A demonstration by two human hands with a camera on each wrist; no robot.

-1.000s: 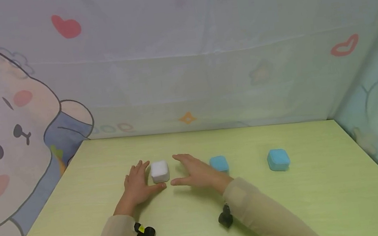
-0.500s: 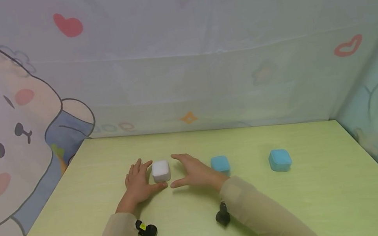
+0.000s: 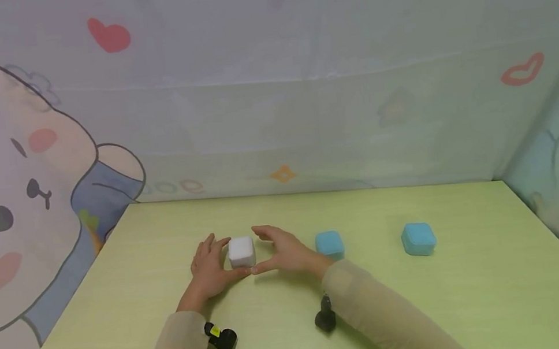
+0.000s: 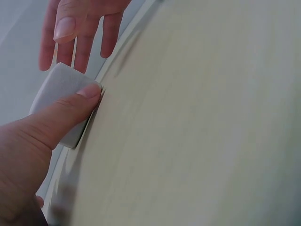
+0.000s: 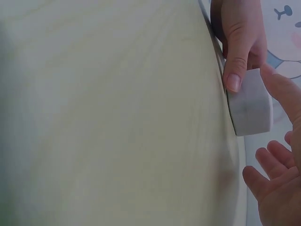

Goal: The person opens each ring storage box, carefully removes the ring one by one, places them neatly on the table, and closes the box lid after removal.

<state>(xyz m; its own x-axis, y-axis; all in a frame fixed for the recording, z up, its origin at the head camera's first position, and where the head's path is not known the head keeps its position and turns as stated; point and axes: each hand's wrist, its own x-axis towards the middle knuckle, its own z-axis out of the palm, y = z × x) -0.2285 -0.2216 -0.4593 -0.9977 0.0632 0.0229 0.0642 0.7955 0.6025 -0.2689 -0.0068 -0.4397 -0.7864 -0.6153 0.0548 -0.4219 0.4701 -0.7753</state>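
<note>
A white block with rounded edges sits on the table, between the two hands in the head view. My left hand is at its left side, fingers spread and thumb stretched along the near side. In the left wrist view that thumb overlaps the face of the white block; whether it touches is hard to tell. My right hand stands to the block's right, fingers extended and a gap between palm and block. The two thumb tips nearly meet in front of it.
Two light blue rounded blocks stand to the right: the nearer blue block just behind the right wrist, the other blue block farther right. A black wrist camera hangs at the left sleeve, another camera at the right. A printed curtain borders the table.
Both hands have closed in slightly on the white block, and the gap between the thumb tips has narrowed. The whole view has shifted a little. All the blocks stay in place.
</note>
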